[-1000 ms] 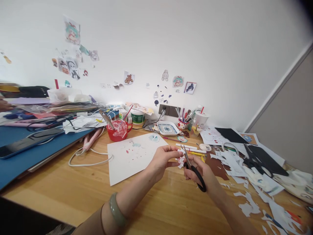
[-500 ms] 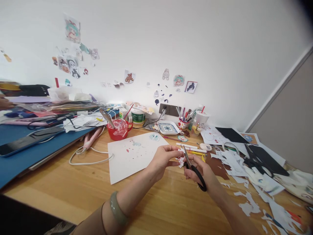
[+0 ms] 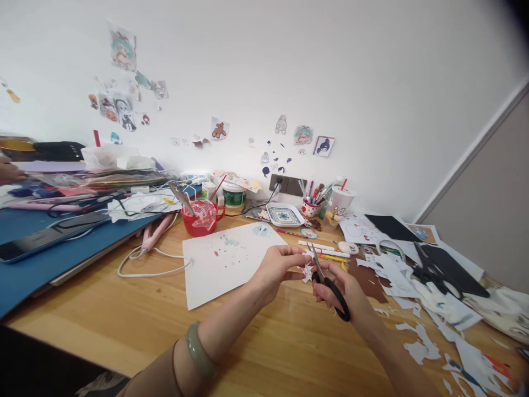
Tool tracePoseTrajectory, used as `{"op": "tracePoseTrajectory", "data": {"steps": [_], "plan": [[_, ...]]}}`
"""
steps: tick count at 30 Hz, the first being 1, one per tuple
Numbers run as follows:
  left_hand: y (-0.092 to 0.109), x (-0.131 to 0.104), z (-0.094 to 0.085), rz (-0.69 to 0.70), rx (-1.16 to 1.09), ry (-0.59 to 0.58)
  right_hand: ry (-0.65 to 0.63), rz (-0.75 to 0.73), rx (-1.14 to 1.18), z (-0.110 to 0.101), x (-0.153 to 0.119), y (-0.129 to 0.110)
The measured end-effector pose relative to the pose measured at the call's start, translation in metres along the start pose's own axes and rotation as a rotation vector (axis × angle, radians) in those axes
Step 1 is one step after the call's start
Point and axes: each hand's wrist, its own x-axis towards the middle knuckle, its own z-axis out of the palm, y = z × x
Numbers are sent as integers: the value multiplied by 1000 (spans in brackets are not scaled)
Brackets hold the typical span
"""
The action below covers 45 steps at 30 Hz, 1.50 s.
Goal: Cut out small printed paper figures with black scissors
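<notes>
Between the thumb and fingers of my left hand is a small paper cutout, white with red marks and partly hidden by the fingers. My right hand grips black-handled scissors, fingers in the loops. The slightly parted blades point up and away from me, right beside the cutout; whether they touch it I cannot tell. To the left of my hands lies a white sheet with tiny coloured paper pieces scattered on it.
A red mug and a square patterned dish stand behind the sheet. Pens lie beyond my hands. Paper scraps, brown paper and another pair of scissors cover the right side. Another person's hand shows far left.
My right hand and the scissors have shifted very slightly, and the blades look a little wider apart. My left hand keeps its hold on the cutout.
</notes>
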Motion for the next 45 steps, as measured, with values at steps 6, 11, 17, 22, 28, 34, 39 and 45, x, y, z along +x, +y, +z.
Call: {"op": "tracePoseTrajectory", "data": {"steps": [6, 11, 17, 22, 28, 34, 39, 45], "plan": [[0, 0, 0, -9, -2, -6, -18, -7, 6, 1, -4, -7], [1, 0, -1, -14, 8, -8, -13, -1, -4, 1, -6, -11], [0, 1, -2, -3, 10, -19, -17, 10, 3, 1, -6, -12], [0, 1, -2, -9, 15, -17, -25, 12, 14, 0, -5, -7], [1, 0, -1, -12, 13, -37, -1, 10, -4, 0, -3, -6], [1, -1, -2, -11, 21, -38, 1, 3, 9, 1, -4, -9], [0, 0, -2, -17, 14, -38, 26, 35, -9, 2, -6, -11], [0, 0, -3, -26, 4, -47, 18, -4, -4, 2, -6, -13]]}}
